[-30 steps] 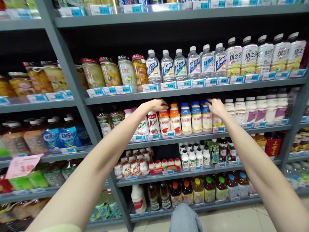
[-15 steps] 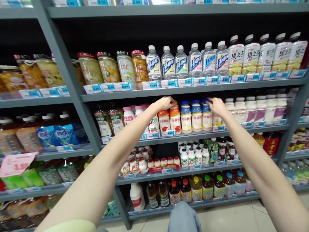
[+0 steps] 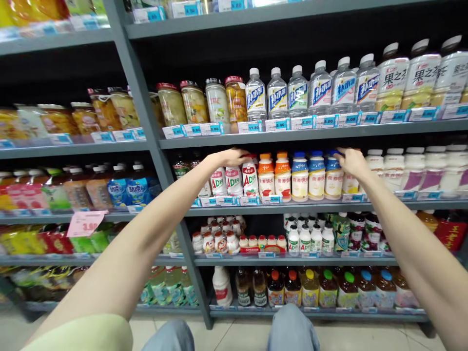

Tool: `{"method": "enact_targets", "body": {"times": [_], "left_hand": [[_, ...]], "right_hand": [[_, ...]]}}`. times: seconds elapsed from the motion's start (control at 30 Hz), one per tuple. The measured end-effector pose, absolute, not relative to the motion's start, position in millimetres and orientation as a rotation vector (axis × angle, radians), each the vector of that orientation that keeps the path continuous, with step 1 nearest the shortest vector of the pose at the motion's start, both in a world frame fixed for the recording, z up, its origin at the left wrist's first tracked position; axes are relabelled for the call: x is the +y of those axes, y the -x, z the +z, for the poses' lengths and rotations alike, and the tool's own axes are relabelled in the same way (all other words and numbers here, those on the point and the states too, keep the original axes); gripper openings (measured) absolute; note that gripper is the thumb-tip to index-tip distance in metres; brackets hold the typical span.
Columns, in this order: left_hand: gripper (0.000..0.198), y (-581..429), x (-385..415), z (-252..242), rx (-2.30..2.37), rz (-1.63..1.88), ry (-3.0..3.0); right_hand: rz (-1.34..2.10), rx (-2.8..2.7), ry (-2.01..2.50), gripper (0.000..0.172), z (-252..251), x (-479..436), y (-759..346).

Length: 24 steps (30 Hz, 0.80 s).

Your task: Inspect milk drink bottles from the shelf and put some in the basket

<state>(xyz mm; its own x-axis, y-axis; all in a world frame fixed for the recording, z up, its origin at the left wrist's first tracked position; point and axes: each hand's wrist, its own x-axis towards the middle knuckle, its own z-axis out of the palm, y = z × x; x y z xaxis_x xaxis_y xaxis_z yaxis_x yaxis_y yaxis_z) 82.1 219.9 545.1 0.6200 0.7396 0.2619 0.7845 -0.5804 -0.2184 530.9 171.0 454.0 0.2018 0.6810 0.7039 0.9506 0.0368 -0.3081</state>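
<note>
On the middle shelf, my left hand (image 3: 234, 157) reaches over the tops of the bottles, its fingers closed at the red cap of a white AD milk drink bottle (image 3: 250, 181). My right hand (image 3: 351, 161) has its fingers bent around the blue cap of a milk drink bottle (image 3: 333, 176); part of the cap is hidden. Between my hands stand orange-capped bottles (image 3: 266, 178) and more blue-capped bottles (image 3: 300, 179), upright in a row. Pink-labelled AD bottles (image 3: 234, 182) stand left of the red-capped one, partly behind my left wrist.
Above runs a shelf edge (image 3: 310, 131) with price tags, carrying fruit jars (image 3: 197, 103) and clear water bottles (image 3: 276, 95). Small white bottles (image 3: 293, 239) and juice bottles (image 3: 310, 290) fill lower shelves. A shelf post (image 3: 146, 97) rises at left. My knee (image 3: 292, 329) is close to the bottom shelf.
My left hand has gone from an orange-capped bottle leftward to the red-capped one. My right hand stays at the same blue cap. The view has swung left.
</note>
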Motion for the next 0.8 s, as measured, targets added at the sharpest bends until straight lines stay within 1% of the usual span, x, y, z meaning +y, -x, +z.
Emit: {"method": "enact_targets", "body": {"times": [0.13,0.27,0.3,0.37,0.47,0.57,0.63,0.67,0.73,0.8], "left_hand": [[0.065,-65,222,538,-1.252,-0.250,2.521],[0.062,-64,219,530,-1.211,-0.312,2.496],[0.061,-64,217,529,-1.221,-0.335,2.483],[0.060,-65,213,525,-1.249,-0.376,2.455],[0.058,-66,211,521,-1.250,-0.406,2.428],[0.058,-68,211,517,-1.249,-0.397,2.383],[0.061,-69,204,512,-1.224,-0.420,2.306],[0.063,-69,197,508,-1.182,-0.448,2.265],[0.066,-65,173,499,-1.053,-0.507,2.243],[0.061,-55,135,491,-0.897,-0.522,2.307]], "right_hand": [[-0.483,-1.558,1.753,0.051,453,163,-526],[-0.646,-1.450,1.646,0.059,436,135,-501],[-0.680,-1.413,1.575,0.058,427,124,-492],[-0.703,-1.412,1.405,0.051,399,100,-471],[-0.658,-1.627,1.207,0.042,346,55,-442],[-0.574,-1.892,1.133,0.039,303,2,-423],[-0.556,-2.033,1.082,0.045,292,-35,-417],[-0.560,-2.073,1.056,0.050,293,-54,-417],[-0.588,-2.067,1.011,0.064,303,-90,-419],[-0.614,-1.952,0.995,0.070,321,-123,-424]]}}
